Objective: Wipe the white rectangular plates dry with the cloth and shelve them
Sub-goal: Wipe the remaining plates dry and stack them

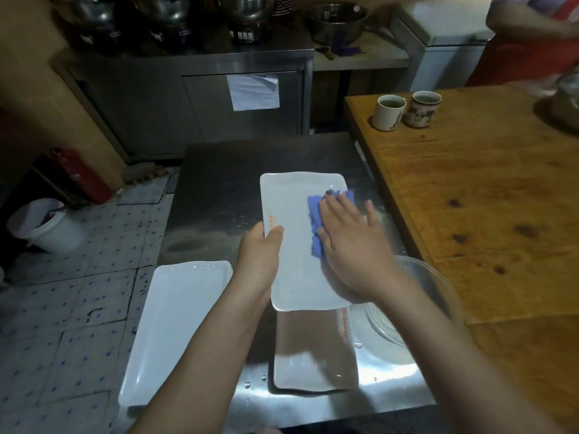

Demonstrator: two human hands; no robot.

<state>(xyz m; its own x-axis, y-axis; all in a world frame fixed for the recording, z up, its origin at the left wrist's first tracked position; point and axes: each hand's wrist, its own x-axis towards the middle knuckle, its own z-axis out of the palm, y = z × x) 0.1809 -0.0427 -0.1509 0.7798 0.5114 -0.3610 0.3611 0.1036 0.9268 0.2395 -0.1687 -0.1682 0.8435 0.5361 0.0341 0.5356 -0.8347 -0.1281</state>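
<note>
I hold a white rectangular plate (294, 214) above the steel table (219, 183). My left hand (260, 252) grips its left edge, thumb on top beside an orange mark. My right hand (351, 242) lies flat on the plate and presses a blue cloth (315, 220) against its right half. Under the held plate, another white rectangular plate (313, 352) rests on the table near me, wet and glossy. A stack of white rectangular plates (175, 327) sits at the table's near left corner, overhanging the edge.
A clear glass bowl (419, 305) sits at the table's right edge. A wooden table (470, 198) to the right carries two mugs (388, 112) (423, 108). A person in red (532, 36) stands at far right. A white bucket (47, 227) and red extinguisher (81, 173) stand on the tiled floor.
</note>
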